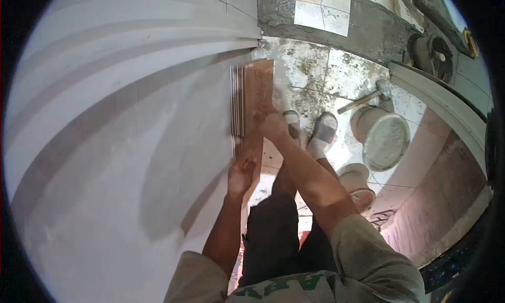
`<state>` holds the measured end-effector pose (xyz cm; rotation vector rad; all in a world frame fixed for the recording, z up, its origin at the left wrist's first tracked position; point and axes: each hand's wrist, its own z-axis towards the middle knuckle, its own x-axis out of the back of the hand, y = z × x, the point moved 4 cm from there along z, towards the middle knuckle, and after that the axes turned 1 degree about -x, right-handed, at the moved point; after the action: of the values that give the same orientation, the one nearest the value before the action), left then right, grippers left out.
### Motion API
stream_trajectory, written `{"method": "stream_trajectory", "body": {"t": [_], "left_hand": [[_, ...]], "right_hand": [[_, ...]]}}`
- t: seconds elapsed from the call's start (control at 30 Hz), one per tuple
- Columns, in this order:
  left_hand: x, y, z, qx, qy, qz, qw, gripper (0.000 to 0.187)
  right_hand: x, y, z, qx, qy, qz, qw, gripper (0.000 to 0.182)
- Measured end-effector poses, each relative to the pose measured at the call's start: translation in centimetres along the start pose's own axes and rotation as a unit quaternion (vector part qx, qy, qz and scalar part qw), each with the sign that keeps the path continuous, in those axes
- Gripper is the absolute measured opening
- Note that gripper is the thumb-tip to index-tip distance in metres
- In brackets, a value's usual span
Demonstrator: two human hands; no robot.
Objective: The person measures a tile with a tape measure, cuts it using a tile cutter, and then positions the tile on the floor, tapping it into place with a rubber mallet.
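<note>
Several brown tiles [256,87] with ridged backs stand on edge in a stack close to the white wall. My right hand [274,126] is closed at the near right edge of the brown tiles, its fingertips partly hidden. Lower down, my left hand [240,178] has its fingers curled against the near end of the tiles, on the wall side. How many tiles each hand has hold of cannot be made out.
A mortar-filled bucket [386,141] stands on the stained floor to the right. A hammer [363,100] lies beyond it, and a smaller container [356,187] sits nearer. My sandalled feet [324,127] are beside the tiles. A raised ledge [436,95] borders the right side.
</note>
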<state>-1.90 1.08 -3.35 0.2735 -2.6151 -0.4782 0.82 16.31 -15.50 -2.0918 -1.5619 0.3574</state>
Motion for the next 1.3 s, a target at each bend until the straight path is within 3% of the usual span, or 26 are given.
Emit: {"method": "stream_trajectory", "body": {"t": [0.07,0.1,0.17,0.2,0.27,0.33,0.4,0.47,0.53,0.6,0.63,0.7,0.77,0.8,0.87,0.97,1.03,1.1,1.13,1.17,1.23,1.3], "left_hand": [[-0.5,-0.1,-0.7,-0.053,0.017,-0.078,0.995,0.035],[1.2,-3.0,0.2,-0.033,0.023,-0.063,0.997,0.035],[1.0,-5.0,1.4,-0.075,0.036,-0.183,0.98,0.035],[0.8,-4.7,2.5,-0.117,0.025,-0.163,0.979,0.037],[0.7,-7.2,2.6,-0.096,0.004,-0.211,0.973,0.037],[0.8,-6.0,3.1,-0.08,-0.01,-0.258,0.963,0.037],[1.9,-3.2,1.7,-0.025,-0.012,-0.052,0.998,0.041],[1.0,-5.6,1.7,-0.075,-0.007,-0.118,0.99,0.044],[1.4,-4.0,1.7,-0.119,-0.003,-0.179,0.977,0.048],[2.2,-1.7,0.9,0.044,-0.026,-0.06,0.997,0.053],[2.1,-2.2,1.3,0.049,-0.026,-0.06,0.997,0.053],[2.0,-3.8,1.7,-0.034,0.004,-0.066,0.997,0.054],[1.6,-4.5,1.7,-0.012,0.004,-0.07,0.997,0.053],[1.4,-4.5,2.1,-0.003,0.005,-0.075,0.997,0.052],[1.3,-3.3,2.0,-0.017,0.002,-0.067,0.998,0.048],[0.3,-3.7,1.0,-0.031,0.012,-0.076,0.997,0.042],[0.1,-3.7,0.3,-0.03,0.024,-0.092,0.995,0.04],[-0.1,-3.0,0.1,-0.018,-0.007,-0.007,1.0,0.04],[0.2,-2.3,0.0,-0.054,0.034,0.065,0.996,0.042],[-0.1,-2.0,-0.2,-0.043,0.019,0.038,0.998,0.045],[-1.4,-3.5,1.2,-0.043,0.024,-0.008,0.999,0.046],[-1.8,0.5,-0.3,-0.084,0.06,-0.049,0.993,0.045]], "right_hand": [[0.6,-2.7,0.5,0.013,0.055,-0.061,0.997,0.065],[-2.9,-3.0,2.7,0.008,0.034,-0.047,0.998,0.065],[-3.2,-2.9,4.8,-0.04,-0.047,-0.137,0.989,0.061],[-2.6,-2.1,6.1,-0.038,-0.026,-0.146,0.988,0.061],[-2.6,-0.6,6.1,0.109,0.176,-0.058,0.977,0.058],[-2.2,-1.1,6.2,0.123,0.17,-0.076,0.975,0.057],[-1.5,-1.7,5.6,0.127,0.162,-0.087,0.975,0.057],[-0.9,-2.7,5.3,0.028,0.027,-0.098,0.994,0.052],[-0.3,-2.4,4.4,0.046,0.057,-0.07,0.995,0.05],[-0.2,-1.0,4.1,0.057,0.073,-0.042,0.995,0.047],[-0.1,-0.2,4.4,0.072,0.108,-0.051,0.99,0.044],[0.1,1.7,3.6,0.077,0.129,-0.06,0.987,0.04],[2.0,3.5,3.1,0.048,0.21,-0.026,0.976,0.041],[2.7,4.3,3.5,0.044,0.207,-0.028,0.977,0.041],[4.3,6.9,4.4,-0.061,0.206,-0.044,0.976,0.034],[6.7,9.0,4.6,-0.051,0.171,-0.03,0.983,0.028],[9.0,7.0,1.3,-0.053,0.165,-0.019,0.985,0.028],[11.6,6.7,-2.0,-0.03,0.177,0.109,0.978,0.025],[12.1,7.8,-2.5,0.02,0.188,0.179,0.966,0.022],[13.3,9.5,-3.8,0.017,0.19,0.17,0.967,0.022],[16.7,6.7,-9.2,-0.045,0.156,0.223,0.961,0.019],[19.6,7.0,-12.5,-0.092,0.131,0.147,0.976,0.017]]}}
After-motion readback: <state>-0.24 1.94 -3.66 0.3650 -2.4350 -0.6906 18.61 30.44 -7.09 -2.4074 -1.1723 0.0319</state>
